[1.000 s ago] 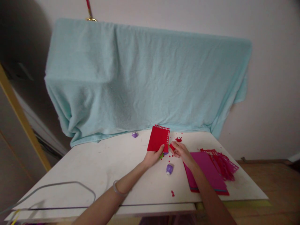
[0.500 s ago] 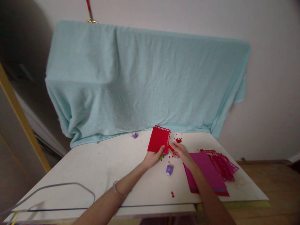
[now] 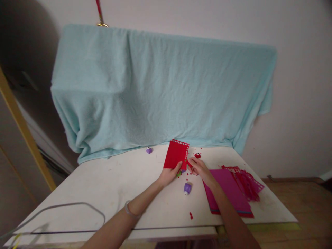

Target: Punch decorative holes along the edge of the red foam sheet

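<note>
Left hand (image 3: 168, 175) pinches the red sheet's (image 3: 176, 154) near edge on the worktop (image 3: 109, 180); right hand (image 3: 199, 167) fingers close on a small red punch, probably, at its right edge. Top and right borders already perforated, the rest uncut. Purple punch (image 3: 187, 187) and magenta sheets (image 3: 228, 190) lie close by

Left hand (image 3: 168, 175) grips red sheet (image 3: 176, 155); right hand (image 3: 199, 168) pinches its edge.

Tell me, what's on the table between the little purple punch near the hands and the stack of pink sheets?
In the head view, only bare white table lies between the small purple punch and the flat pink sheet stack; the right forearm passes above.
</note>
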### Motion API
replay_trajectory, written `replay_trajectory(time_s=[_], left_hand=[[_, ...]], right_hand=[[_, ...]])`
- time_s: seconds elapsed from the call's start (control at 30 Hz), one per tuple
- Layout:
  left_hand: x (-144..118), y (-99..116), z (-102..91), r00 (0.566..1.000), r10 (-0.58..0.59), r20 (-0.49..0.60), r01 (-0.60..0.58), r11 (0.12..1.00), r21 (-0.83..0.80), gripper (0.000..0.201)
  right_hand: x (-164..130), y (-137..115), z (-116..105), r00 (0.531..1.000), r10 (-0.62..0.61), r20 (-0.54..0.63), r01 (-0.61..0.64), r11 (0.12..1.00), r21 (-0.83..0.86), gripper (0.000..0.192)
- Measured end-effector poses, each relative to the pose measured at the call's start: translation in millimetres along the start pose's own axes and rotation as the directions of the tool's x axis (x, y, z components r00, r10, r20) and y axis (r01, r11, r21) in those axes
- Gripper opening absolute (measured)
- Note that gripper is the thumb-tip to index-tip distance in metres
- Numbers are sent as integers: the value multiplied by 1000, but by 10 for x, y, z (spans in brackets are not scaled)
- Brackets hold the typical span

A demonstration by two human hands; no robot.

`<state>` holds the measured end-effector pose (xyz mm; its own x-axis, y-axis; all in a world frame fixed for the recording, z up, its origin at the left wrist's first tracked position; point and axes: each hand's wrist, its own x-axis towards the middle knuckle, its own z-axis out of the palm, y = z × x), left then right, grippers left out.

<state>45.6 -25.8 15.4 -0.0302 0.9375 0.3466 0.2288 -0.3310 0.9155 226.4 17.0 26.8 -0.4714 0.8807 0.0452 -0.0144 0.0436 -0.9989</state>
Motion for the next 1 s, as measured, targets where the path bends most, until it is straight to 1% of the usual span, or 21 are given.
replay_trajectory(time_s=[0.1, 0.27, 0.37, 0.47, 0.6, 0.7, 0.87, 1.0], left_hand=[[-1, 7, -3, 1000, -8, 4, 8, 1000, 11, 44], [-12, 18, -6, 999, -39, 14, 38, 998, 55, 45], [-27, 27, -11, 997, -69, 37, 67, 996, 63, 47], [-45, 73, -27, 995, -80, 62, 78, 996, 35, 49], [-65, 177, -63, 992, -98, 83, 99, 995, -6, 46], [-67, 208, -77, 986, -119, 116, 122, 993, -13, 44], [-57, 177, -66, 979, -174, 104, 180, 982, -49, 45], [-59, 227, -79, 978, -180, 106, 187, 981, -56, 45]], right_hand=[[-5, -8, -2, 1000, -10, 19, 10, 1000, -19, 39], [10, 37, -33, 996, -38, 84, 46, 994, -94, 41], [11, 70, -37, 998, -28, 60, 36, 991, -127, 40], [-12, 62, -10, 999, -20, 37, 24, 993, -119, 38], [-53, 8, 44, 999, -40, 25, 42, 992, -122, 36], [-71, -14, 77, 998, -61, 22, 63, 990, -123, 36], [-84, -13, 112, 997, -82, 12, 83, 990, -114, 36], [-99, -27, 131, 996, -89, 5, 89, 992, -95, 35]])
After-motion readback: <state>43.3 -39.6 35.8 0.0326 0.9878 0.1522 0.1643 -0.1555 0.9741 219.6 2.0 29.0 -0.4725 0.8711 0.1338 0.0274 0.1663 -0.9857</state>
